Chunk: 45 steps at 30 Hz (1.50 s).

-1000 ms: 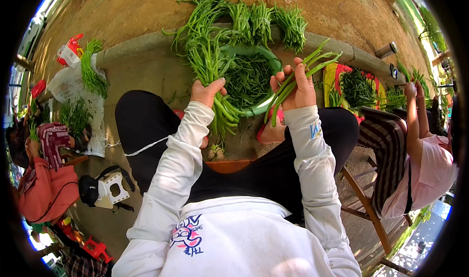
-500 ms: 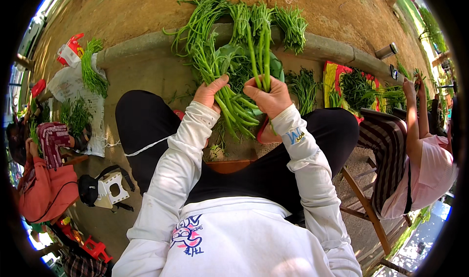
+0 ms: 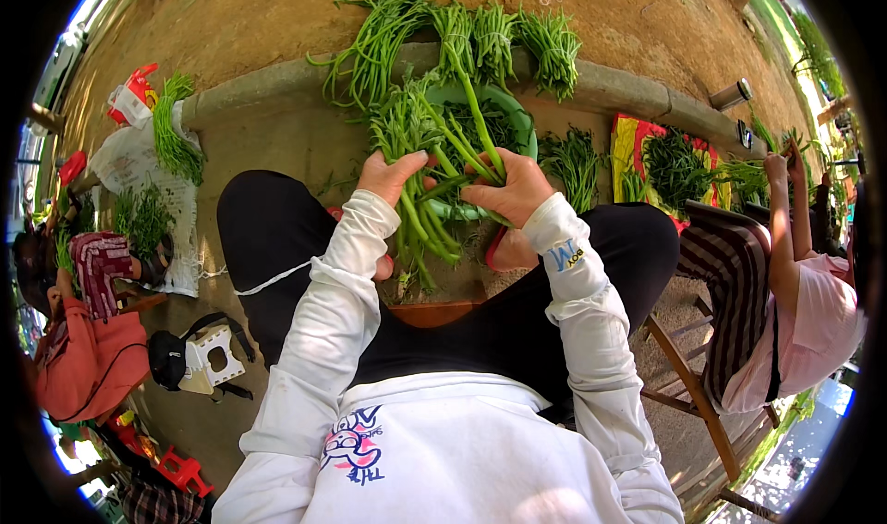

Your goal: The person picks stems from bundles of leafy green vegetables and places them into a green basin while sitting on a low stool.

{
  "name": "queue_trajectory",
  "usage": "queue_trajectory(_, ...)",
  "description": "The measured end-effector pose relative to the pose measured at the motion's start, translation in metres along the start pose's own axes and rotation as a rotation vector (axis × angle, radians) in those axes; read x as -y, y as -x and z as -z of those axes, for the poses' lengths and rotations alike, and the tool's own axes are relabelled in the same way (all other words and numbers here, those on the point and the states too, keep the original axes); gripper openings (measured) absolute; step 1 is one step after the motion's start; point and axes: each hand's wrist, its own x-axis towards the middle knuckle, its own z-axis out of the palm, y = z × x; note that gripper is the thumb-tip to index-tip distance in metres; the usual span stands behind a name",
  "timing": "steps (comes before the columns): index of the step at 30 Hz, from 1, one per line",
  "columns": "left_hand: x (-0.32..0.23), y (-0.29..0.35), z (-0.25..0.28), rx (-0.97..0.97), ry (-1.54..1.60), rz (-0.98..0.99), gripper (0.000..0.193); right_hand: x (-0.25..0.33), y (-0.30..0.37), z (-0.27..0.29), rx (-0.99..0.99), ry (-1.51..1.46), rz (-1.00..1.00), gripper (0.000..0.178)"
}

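My left hand [image 3: 393,175] is closed around a thick bunch of leafy green vegetable stems [image 3: 404,128]. The bunch's leaves point away from me, and its stem ends hang below the hand, between my knees. Close beside it, my right hand [image 3: 514,189] grips a few long green stems [image 3: 482,122] that slant up and left, some crossing toward the left-hand bunch. Behind both hands stands a round green basin [image 3: 528,136] with loose dark leaves inside; the stems partly hide it.
Several tied bundles of greens [image 3: 549,51] lie on a concrete curb [image 3: 268,82] ahead. Loose greens [image 3: 573,168] rest right of the basin, beside a red and yellow sack [image 3: 623,145]. One person [image 3: 799,311] sits at right, another [image 3: 92,348] at left. A white folding stool [image 3: 214,358] stands at left.
The left-hand bunch has swung more upright and slightly left, its stem ends lower. The right-hand stems now lean left toward it. More of the basin shows.
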Motion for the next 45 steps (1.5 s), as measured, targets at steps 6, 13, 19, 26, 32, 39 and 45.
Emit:
queue_trajectory(6,-0.01,-0.015,0.035,-0.266,0.059,-0.091,0.025,-0.011,0.0,0.018,-0.122,-0.032,-0.056,0.027)
queue_trajectory(13,-0.016,-0.018,0.068,-0.228,0.428,0.014,0.022,0.001,0.006,0.029,-0.204,-0.448,-0.075,0.026)
queue_trajectory(19,-0.016,0.001,0.006,-0.08,0.267,0.016,0.026,0.004,0.006,0.016,-0.153,-0.426,-0.061,0.027)
queue_trajectory(26,0.008,0.007,-0.037,-0.02,0.023,-0.249,0.027,-0.007,0.0,0.002,-0.109,-0.399,0.023,0.031)
queue_trajectory(32,0.011,0.008,-0.031,-0.003,-0.043,-0.224,0.023,-0.009,-0.002,-0.003,-0.089,-0.315,0.077,0.03)
queue_trajectory(39,-0.001,0.015,-0.031,0.128,-0.212,-0.246,0.018,0.003,0.002,-0.002,-0.055,-0.436,-0.065,0.029)
queue_trajectory(45,0.006,0.013,-0.031,0.142,-0.256,-0.322,0.014,0.003,0.0,-0.004,-0.077,-0.482,-0.023,0.029)
